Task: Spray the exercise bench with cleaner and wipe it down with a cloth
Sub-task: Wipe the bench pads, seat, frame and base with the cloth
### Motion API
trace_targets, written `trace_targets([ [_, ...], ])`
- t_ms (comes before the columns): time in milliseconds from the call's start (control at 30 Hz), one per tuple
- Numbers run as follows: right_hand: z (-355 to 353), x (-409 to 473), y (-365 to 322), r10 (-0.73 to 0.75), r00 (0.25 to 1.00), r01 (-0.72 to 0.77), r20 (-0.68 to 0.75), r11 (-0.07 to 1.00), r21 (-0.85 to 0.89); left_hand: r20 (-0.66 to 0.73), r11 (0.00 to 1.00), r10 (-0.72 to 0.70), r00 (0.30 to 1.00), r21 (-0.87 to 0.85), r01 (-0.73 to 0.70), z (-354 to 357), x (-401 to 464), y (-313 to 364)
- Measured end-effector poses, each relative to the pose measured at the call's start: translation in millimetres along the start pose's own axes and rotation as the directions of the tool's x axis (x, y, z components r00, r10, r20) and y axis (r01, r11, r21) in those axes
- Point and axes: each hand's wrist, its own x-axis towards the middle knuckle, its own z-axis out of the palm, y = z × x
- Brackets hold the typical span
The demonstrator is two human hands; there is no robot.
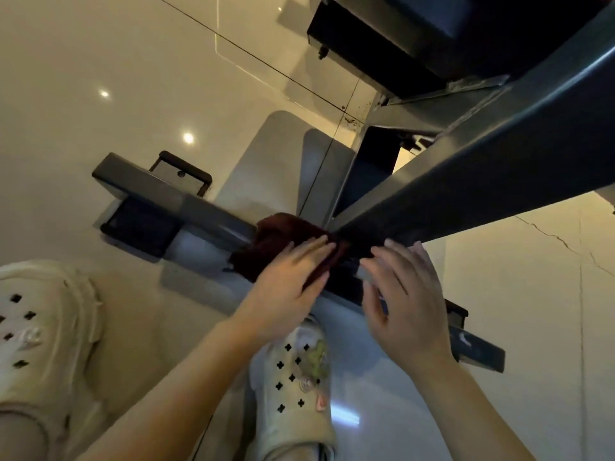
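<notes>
I look down at the grey steel base of the exercise bench point(466, 181), where a sloping beam meets a floor crossbar point(206, 211). A dark red cloth point(283, 234) lies bunched on the crossbar at that joint. My left hand point(289, 287) presses flat on the cloth with straight fingers. My right hand point(406, 301) is beside it, fingers spread and relaxed, fingertips touching the beam's lower end and holding nothing. The bench's black pad point(382, 38) shows at the top. No spray bottle is in view.
Glossy cream floor tiles point(100, 94) surround the frame. Two cream perforated clogs stand close: one point(43, 327) at the left, one point(299, 387) under my hands. The crossbar ends in black feet point(139, 227) left and right. A crack runs across the right tile point(565, 241).
</notes>
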Motion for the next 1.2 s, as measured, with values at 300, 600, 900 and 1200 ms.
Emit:
trace_targets([
  [300,9,-40,4,0.385,0.91,-0.412,0.153,0.876,0.249,0.384,0.815,0.046,0.922,0.519,-0.257,59,12,15],
  [600,42,-42,-18,0.381,0.853,-0.497,0.356,0.801,0.333,0.413,0.534,-0.096,0.906,0.789,-0.303,-42,17,-21],
  [900,57,-47,-6,0.379,0.908,-0.397,0.18,0.915,0.071,0.619,0.363,0.041,0.784,0.722,-0.589,-19,34,-19],
  [1200,57,-49,-21,0.388,0.916,-0.399,0.098,0.907,0.138,0.555,0.572,0.166,0.815,0.619,-0.538,-18,35,-4],
])
